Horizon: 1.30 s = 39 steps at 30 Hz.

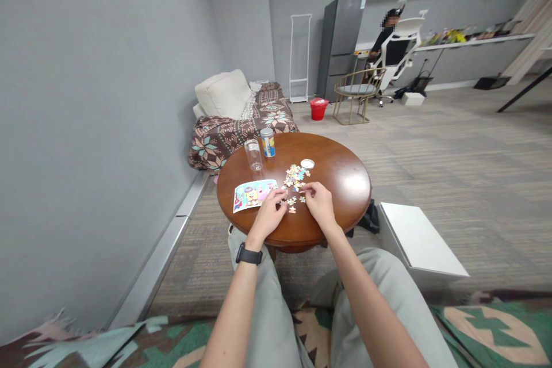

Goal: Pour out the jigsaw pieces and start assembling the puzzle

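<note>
Puzzle pieces [295, 174] in a loose heap right of centre on the table [340, 175], a few strays spread toward the near edge, between and just ahead of both hands. Left hand [269, 211], black watch [249, 253] on its wrist, low at the heap's near left: fingers curled, a gap between thumb and fingers, fingertips by the strays; can't tell if it has hold of a piece. Right hand [318, 202] at the heap's near right: thumb and forefinger drawn close together at the nearest pieces; too small to tell whether one is pinched. Picture sheet [246, 198], cartoon figures, flat on table left of the pieces, its right end partly behind the left hand. Clear glass [254, 156] upright behind the sheet, tin [268, 144] upright just beside it, lid [307, 164] flat at the heap's far side. Table round, brown, glossy, bright glare on the right. Room: sofa [267, 112] with patterned throw beyond the table at left, red bin [318, 109], gold chair [356, 90], grey fridge [344, 29], a person [383, 40] by a white office chair [399, 49], white box [416, 236] on the floor at right.
</note>
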### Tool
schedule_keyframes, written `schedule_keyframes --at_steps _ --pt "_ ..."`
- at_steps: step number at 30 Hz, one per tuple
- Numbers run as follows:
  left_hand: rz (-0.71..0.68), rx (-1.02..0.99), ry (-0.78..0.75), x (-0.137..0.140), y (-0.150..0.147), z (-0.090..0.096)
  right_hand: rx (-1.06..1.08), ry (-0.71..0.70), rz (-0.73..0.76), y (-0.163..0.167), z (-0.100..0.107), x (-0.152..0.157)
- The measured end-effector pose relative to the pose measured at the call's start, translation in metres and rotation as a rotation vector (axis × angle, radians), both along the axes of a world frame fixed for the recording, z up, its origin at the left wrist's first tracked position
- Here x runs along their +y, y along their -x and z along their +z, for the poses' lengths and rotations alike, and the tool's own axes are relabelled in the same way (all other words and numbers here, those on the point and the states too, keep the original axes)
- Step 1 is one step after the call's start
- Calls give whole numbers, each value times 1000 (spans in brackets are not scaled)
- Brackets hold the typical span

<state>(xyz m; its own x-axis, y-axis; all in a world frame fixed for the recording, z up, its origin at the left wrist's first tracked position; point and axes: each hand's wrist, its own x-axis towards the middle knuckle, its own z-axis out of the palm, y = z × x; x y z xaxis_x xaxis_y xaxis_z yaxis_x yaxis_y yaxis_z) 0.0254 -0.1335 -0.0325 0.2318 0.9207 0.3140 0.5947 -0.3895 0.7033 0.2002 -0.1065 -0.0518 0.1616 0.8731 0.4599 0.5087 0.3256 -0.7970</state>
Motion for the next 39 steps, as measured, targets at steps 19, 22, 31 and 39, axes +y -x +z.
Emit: schedule_keyframes --at_steps 19,22,31,39 --pt "-169 95 44 -4 -2 0 -95 23 -182 -2 -5 2" --pt "-158 95 43 -4 -2 0 -156 44 -155 -3 -8 4" --pt "-122 124 33 -6 -3 0 -34 61 -174 -5 -5 2" --pt "-114 127 58 -7 -3 2 -109 43 -222 -5 -8 6"
